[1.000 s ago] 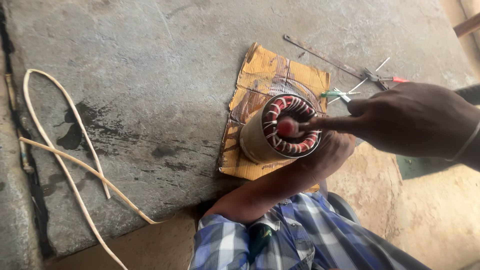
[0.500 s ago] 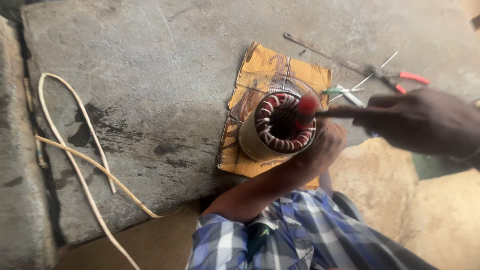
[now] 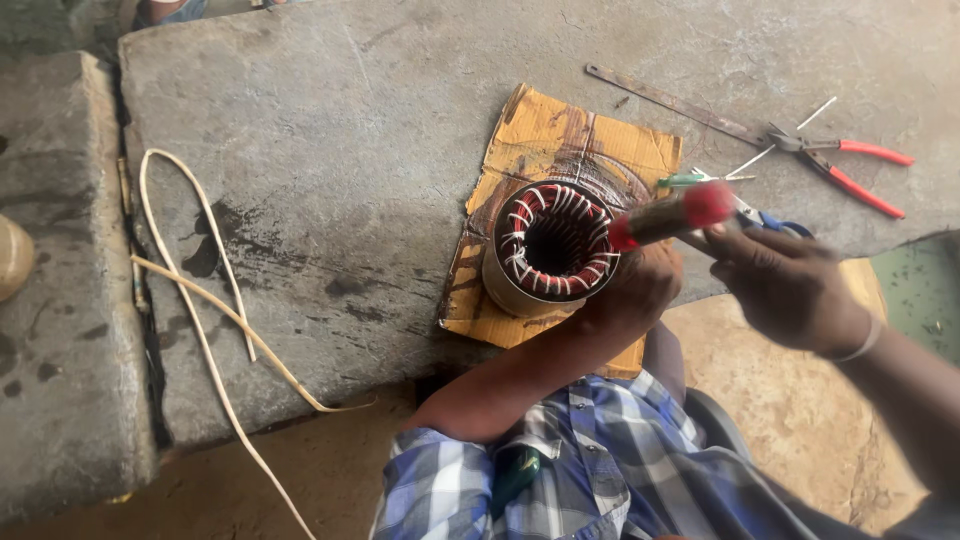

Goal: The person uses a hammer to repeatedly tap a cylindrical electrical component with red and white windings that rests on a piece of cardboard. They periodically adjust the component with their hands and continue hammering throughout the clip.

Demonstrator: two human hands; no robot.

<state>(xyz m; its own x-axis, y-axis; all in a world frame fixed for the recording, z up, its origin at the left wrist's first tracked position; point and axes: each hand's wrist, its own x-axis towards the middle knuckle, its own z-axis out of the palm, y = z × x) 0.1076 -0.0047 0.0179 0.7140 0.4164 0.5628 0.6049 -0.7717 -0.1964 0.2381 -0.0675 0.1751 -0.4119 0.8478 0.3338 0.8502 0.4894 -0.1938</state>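
Stator (image 3: 550, 250): stands upright on the cardboard (image 3: 560, 130), bore up, so you can reach the windings from above.
Left hand (image 3: 635, 290): your fingers are clasped round the stator's near wall to steady it.
Right hand (image 3: 790, 285): closed round a red-tipped tool (image 3: 672, 215), its tip just over the stator's right rim.
Slab (image 3: 330, 150): stone, carries it all.
Pliers (image 3: 850, 165): red handles, well apart (beyond your right hand).
Metal strip (image 3: 670, 100): lies behind the cardboard.
Cord (image 3: 200, 300): pale loop, far left, clear of the work.
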